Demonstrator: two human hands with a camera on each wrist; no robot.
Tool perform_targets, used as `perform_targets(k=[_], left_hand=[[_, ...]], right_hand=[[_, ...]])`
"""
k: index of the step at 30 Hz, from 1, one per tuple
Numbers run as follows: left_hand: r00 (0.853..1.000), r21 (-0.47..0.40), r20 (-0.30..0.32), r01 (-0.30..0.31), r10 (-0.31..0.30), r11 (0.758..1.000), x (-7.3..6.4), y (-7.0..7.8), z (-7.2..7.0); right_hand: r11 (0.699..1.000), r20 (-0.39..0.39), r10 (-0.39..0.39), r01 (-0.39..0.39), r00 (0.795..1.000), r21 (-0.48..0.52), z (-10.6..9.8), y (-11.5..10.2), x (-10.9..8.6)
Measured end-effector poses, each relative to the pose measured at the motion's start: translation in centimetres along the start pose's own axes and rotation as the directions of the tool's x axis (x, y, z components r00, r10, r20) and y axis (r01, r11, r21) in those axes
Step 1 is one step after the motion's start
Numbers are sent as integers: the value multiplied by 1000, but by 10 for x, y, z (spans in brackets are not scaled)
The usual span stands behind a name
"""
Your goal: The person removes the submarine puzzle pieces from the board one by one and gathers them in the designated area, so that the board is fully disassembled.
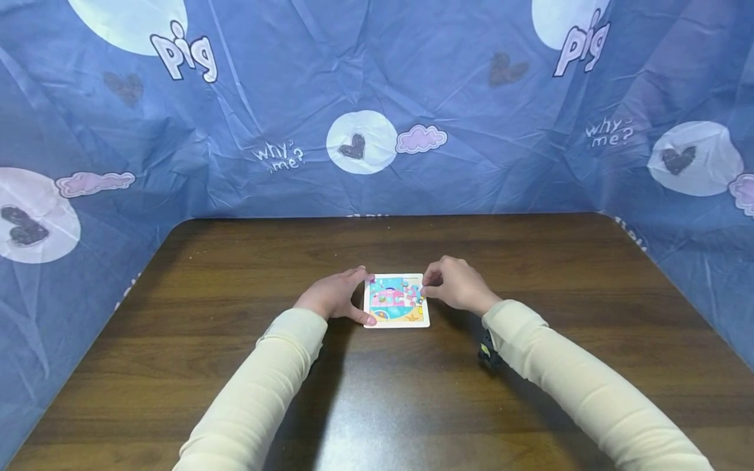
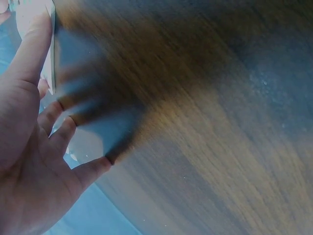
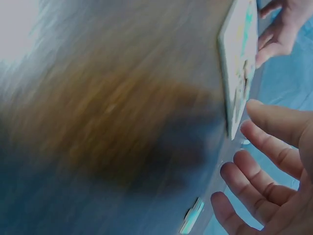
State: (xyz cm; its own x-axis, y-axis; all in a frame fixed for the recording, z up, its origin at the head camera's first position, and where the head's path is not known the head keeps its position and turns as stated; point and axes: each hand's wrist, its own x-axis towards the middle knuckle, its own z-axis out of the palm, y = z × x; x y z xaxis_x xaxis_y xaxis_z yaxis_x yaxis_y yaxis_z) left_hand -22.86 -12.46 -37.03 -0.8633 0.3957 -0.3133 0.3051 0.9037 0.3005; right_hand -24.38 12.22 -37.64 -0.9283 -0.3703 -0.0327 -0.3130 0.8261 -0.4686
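A square jigsaw puzzle in a white-rimmed tray [image 1: 396,324] lies mid-table, with a blue, pink and yellow picture. My left hand [image 1: 337,294] spans its left side, thumb on the near corner and index finger by the far corner. In the left wrist view the thumb lies over the white tray [image 2: 52,63], the other fingers spread. At the right edge, my right hand [image 1: 458,286] pinches a small purplish puzzle piece [image 1: 422,292] between thumb and index finger; the fingertips mostly hide it. Its other fingers curve loosely in the right wrist view.
A loose light-coloured puzzle piece [image 3: 192,216] lies on the wooden table [image 1: 235,261] beyond the right hand's fingers. Blue printed cloth [image 1: 377,78] hangs behind the table and along both sides. A black band [image 1: 487,350] shows under the right cuff.
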Motion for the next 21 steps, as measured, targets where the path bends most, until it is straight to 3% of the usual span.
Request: perform_targets(k=[6,12,21], left_hand=[[1000,-6,7,9,-9,1000,1,-1,0],[1000,-7,7,10,-10,1000,1,-2,0],[1000,-13,1,4,-4,1000,1,-1,0]], right_hand=[[996,39,-11,15,999,-85,0,1,-3],[986,23,-36,39,999,-160,0,-1,-2],[989,30,-59,63,998,-137,0,6,0]])
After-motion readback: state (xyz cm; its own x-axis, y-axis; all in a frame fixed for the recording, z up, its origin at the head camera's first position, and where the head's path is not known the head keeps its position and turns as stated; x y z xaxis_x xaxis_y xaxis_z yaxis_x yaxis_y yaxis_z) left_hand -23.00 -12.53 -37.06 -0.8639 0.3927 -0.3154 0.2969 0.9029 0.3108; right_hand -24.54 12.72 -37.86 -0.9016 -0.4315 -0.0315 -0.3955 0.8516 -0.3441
